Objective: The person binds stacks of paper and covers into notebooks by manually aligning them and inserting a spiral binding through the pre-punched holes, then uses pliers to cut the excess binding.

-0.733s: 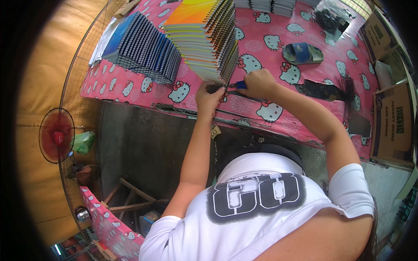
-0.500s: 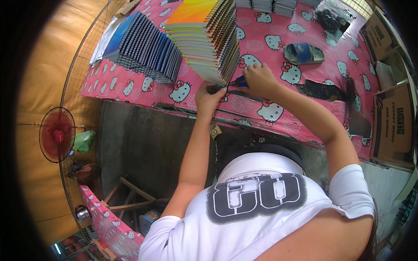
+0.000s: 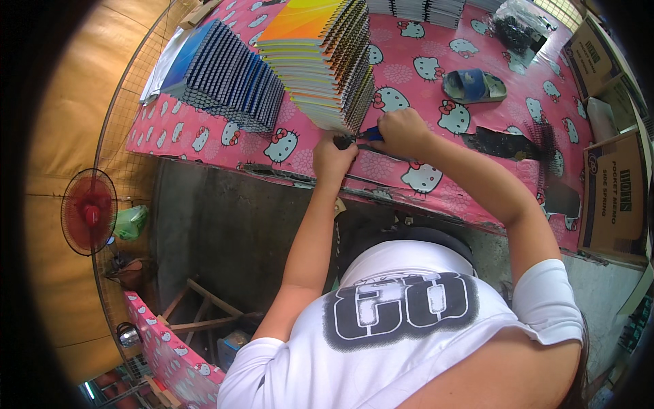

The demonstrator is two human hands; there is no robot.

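Observation:
A tall stack of spiral notebooks [image 3: 300,68] with yellow and orange covers stands on the pink table, its wire bindings facing right. At its near lower corner my left hand [image 3: 334,162] is closed, thumb and fingers curled round something dark that I cannot make out. My right hand [image 3: 403,131] grips blue-handled pliers [image 3: 372,134]. Their jaws point left to my left thumb, at the foot of the bindings; the tip is too small to tell what it bites. To the left leans a second stack of blue-covered spiral notebooks [image 3: 221,78].
A blue slipper [image 3: 475,86] lies right of the stack. Dark torn patches [image 3: 504,143] mark the tablecloth [image 3: 381,163]. Cardboard boxes [image 3: 615,198] line the right edge, a clear plastic bag [image 3: 521,31] sits far right, and a red fan [image 3: 90,213] stands at left.
My right hand has moved slightly down and closed more on the pliers, whose handles were apart before. My left hand has shifted a little right and down, fingers curled tighter.

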